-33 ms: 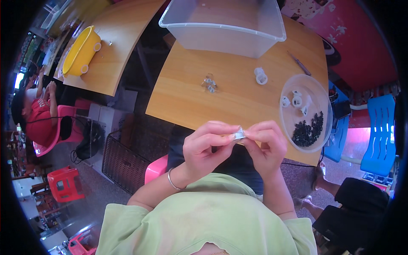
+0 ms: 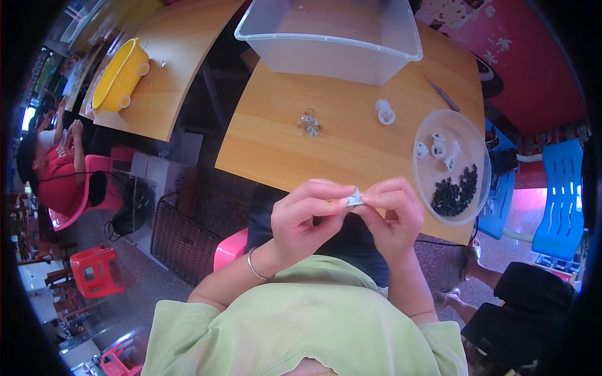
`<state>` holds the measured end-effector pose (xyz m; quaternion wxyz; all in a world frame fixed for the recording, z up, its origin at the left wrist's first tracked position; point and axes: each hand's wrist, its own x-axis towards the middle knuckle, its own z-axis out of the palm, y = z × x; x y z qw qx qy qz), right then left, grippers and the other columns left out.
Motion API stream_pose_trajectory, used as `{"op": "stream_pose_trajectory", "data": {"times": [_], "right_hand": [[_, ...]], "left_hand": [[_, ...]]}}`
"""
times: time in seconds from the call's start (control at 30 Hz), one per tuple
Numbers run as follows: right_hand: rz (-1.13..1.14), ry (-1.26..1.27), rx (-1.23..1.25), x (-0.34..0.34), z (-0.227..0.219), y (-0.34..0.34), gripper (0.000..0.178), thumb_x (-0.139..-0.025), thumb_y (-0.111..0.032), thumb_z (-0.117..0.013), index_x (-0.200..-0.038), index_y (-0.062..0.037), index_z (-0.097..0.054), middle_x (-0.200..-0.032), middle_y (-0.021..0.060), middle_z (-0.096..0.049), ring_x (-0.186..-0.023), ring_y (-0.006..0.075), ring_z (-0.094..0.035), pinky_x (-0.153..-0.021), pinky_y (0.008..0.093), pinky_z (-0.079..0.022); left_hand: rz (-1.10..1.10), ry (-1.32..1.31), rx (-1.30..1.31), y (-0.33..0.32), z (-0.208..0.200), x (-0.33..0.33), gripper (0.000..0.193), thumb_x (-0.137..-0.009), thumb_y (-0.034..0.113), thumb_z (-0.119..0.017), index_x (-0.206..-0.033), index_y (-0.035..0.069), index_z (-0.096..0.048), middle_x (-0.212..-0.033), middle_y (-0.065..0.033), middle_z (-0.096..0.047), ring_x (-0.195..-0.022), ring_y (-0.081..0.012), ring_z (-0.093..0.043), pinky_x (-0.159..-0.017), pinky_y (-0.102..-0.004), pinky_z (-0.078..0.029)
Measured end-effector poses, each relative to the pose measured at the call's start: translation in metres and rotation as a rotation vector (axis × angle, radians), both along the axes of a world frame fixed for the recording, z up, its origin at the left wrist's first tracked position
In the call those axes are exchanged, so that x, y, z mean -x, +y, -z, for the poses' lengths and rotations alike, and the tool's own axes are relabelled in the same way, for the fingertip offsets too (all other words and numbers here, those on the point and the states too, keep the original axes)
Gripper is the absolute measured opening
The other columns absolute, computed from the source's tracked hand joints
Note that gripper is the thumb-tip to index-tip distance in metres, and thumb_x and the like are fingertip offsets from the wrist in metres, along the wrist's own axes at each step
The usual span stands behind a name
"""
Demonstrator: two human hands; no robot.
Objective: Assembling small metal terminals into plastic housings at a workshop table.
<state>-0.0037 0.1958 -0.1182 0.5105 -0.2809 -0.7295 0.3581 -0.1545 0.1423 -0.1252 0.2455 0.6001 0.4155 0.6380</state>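
Just past the table's near edge, both my hands meet on one small silvery-white piece (image 2: 354, 199), too small for me to tell its kind. My left hand (image 2: 306, 210) pinches its left side between thumb and fingers. On the other side, the fingertips and thumb of my right hand (image 2: 395, 213) grip it too. A round translucent tray (image 2: 421, 182) at the right holds several white plastic parts (image 2: 438, 148) and heaps of tiny black pieces (image 2: 446, 197). Beyond my hands lie small clear, shiny pieces (image 2: 310, 123) and a white ring-shaped part (image 2: 385, 113).
A large translucent bin (image 2: 326, 53) stands at the table's far side. A slim dark pen-like tool (image 2: 443, 94) lies right of it. Left, a second table bears a yellow tub (image 2: 119, 78), with a person in red (image 2: 63, 169) seated nearby. Blue chairs (image 2: 560, 197) stand right.
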Motion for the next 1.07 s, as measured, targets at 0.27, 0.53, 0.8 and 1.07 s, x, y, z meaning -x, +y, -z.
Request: {"op": "stream_pose_trajectory", "data": {"times": [0.27, 0.53, 0.8, 1.07], "right_hand": [[-0.102, 0.096, 0.352, -0.010, 0.001, 0.003, 0.016, -0.073, 0.000, -0.072, -0.085, -0.0006, -0.062, -0.075, 0.0065, -0.059, -0.071, 0.0132, -0.059, -0.060, 0.0252, -0.049], [-0.106, 0.097, 0.658, -0.015, -0.012, 0.005, 0.005, -0.084, 0.000, -0.061, -0.087, 0.0042, -0.060, -0.080, 0.0073, -0.064, -0.068, 0.0089, -0.061, -0.059, 0.0205, -0.050], [-0.123, 0.129, 0.780, -0.017, -0.011, 0.007, 0.009, -0.088, -0.006, -0.057, -0.089, 0.0026, -0.058, -0.080, 0.0073, -0.065, -0.065, 0.0089, -0.061, -0.056, 0.0200, -0.050], [-0.104, 0.101, 0.788, -0.017, -0.012, 0.006, 0.010, -0.088, -0.008, -0.058, -0.089, 0.0022, -0.058, -0.080, 0.0073, -0.065, -0.065, 0.0089, -0.061, -0.056, 0.0194, -0.050]], "left_hand": [[0.170, -0.283, 0.212, 0.000, 0.006, -0.005, 0.019, -0.078, -0.010, -0.062, -0.094, -0.002, -0.063, -0.102, -0.0157, -0.061, -0.087, -0.0208, -0.063, -0.071, -0.0274, -0.055], [0.374, -0.795, 0.531, 0.004, 0.009, -0.006, 0.016, -0.086, 0.001, -0.058, -0.101, -0.003, -0.061, -0.100, -0.0104, -0.059, -0.092, -0.0177, -0.061, -0.080, -0.0297, -0.056], [0.366, -0.860, 0.567, 0.008, 0.010, -0.011, 0.016, -0.086, 0.001, -0.059, -0.101, -0.003, -0.061, -0.098, -0.0089, -0.060, -0.092, -0.0170, -0.061, -0.082, -0.0301, -0.054], [0.384, -0.816, 0.588, 0.008, 0.008, -0.006, 0.020, -0.085, 0.000, -0.060, -0.104, -0.003, -0.062, -0.102, -0.0108, -0.060, -0.094, -0.0181, -0.060, -0.083, -0.0311, -0.053]]}}
